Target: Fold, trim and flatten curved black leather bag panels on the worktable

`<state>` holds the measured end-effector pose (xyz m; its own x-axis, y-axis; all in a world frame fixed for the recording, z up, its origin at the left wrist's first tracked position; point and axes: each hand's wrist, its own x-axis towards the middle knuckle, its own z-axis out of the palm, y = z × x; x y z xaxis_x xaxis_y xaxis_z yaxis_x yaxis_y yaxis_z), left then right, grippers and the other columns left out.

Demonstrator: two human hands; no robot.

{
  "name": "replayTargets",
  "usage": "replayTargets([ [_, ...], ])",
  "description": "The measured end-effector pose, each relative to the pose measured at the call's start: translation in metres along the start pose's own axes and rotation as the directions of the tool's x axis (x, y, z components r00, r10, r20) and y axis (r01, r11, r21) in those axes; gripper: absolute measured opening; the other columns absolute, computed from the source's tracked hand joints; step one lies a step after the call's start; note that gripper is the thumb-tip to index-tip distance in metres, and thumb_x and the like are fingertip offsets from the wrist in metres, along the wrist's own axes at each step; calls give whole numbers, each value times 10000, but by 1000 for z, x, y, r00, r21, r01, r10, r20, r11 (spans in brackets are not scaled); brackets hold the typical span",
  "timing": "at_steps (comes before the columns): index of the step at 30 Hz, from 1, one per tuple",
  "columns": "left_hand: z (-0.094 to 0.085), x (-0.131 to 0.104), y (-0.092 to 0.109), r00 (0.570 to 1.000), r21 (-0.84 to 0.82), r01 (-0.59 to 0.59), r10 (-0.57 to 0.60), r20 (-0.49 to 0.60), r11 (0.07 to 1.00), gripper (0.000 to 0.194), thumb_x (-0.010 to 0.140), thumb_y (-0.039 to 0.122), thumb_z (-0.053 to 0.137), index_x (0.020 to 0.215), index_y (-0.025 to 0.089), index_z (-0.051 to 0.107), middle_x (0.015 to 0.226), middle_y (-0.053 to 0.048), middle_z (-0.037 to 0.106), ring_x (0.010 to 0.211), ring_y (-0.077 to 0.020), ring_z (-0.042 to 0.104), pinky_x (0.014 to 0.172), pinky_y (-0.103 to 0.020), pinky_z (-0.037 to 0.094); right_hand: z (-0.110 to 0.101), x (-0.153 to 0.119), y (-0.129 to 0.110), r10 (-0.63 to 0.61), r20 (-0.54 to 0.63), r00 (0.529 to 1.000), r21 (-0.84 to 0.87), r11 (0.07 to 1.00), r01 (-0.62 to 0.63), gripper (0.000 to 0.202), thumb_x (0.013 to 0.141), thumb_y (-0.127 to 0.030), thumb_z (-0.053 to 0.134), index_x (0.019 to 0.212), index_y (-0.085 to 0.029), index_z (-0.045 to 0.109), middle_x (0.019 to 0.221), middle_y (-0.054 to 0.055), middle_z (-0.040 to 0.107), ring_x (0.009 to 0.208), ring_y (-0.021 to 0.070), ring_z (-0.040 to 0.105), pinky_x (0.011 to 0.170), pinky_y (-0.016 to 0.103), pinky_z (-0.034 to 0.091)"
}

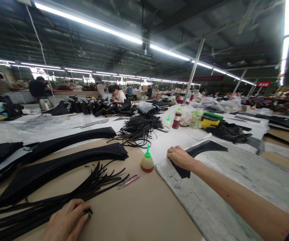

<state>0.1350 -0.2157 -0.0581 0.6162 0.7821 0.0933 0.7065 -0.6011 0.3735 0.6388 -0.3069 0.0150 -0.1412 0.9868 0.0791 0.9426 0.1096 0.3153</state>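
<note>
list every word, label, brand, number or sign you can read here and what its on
No text can be read with certainty.
Small red sign at the right: pale marks, too blurred to read.
Long red banner at the back: too faint and blurred to read.
Label on the green-capped bottle: too small to read.

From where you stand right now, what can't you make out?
Head view: the small black object at the left hand is mostly hidden by the fingers.
Head view: part of the curved black piece is covered by the right hand.
Head view: the black strips are cut off by the left edge.
Head view: the lettering on the red sign is too small and blurred.
</note>
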Motion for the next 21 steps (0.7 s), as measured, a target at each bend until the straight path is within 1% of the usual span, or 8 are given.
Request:
replayTargets([
  [4, 2, -2, -1, 999, -29, -3, 2, -34, 1000, 293, 868, 449, 473, 1024, 390, 714, 1112, -10, 681, 1035, -216, 654, 891, -354, 535, 0, 2, 1, -29, -11, 1000, -28, 999, 28, 208, 919, -151, 444, 809, -157, 621, 860, 74, 619, 868, 184, 517, 747, 331, 313],
  [9, 0, -4, 6, 998, -32, 9, -11, -55, 999, 299, 860, 438, 480, 1033, 374, 714, 1119, -9, 684, 1038, -224, 652, 887, -348, 540, 2, 3, 2, -68, -34, 997, -44, 997, 66, 201, 930, -153, 432, 822, -156, 602, 865, 75, 612, 876, 192, 513, 777, 340, 311],
  [11, -1, -5, 9, 998, -20, 12, -14, -68, 1000, 305, 861, 432, 475, 1032, 359, 717, 1125, -12, 683, 1041, -223, 651, 884, -336, 541, 3, 2, 2, -69, -46, 997, -49, 997, 67, 205, 936, -154, 419, 831, -153, 595, 872, 80, 609, 876, 196, 513, 785, 343, 311],
  [16, 0, -4, 11, 998, 3, -15, 15, -59, 1000, 305, 869, 423, 465, 1028, 360, 718, 1115, -6, 682, 1026, -206, 658, 891, -309, 543, 4, -2, 5, -63, -66, 996, -49, 997, 60, 198, 935, -149, 407, 854, -152, 587, 885, 85, 608, 870, 198, 524, 809, 340, 319],
  [21, 4, -5, 12, 997, 7, -43, 43, -61, 999, 309, 878, 417, 459, 1045, 358, 712, 1117, -5, 686, 1038, -202, 656, 901, -305, 545, 6, -3, 7, -62, -86, 994, -36, 998, 59, 224, 925, -131, 410, 1016, -171, 610, 981, 87, 617, 934, 194, 540, 853, 344, 320],
])
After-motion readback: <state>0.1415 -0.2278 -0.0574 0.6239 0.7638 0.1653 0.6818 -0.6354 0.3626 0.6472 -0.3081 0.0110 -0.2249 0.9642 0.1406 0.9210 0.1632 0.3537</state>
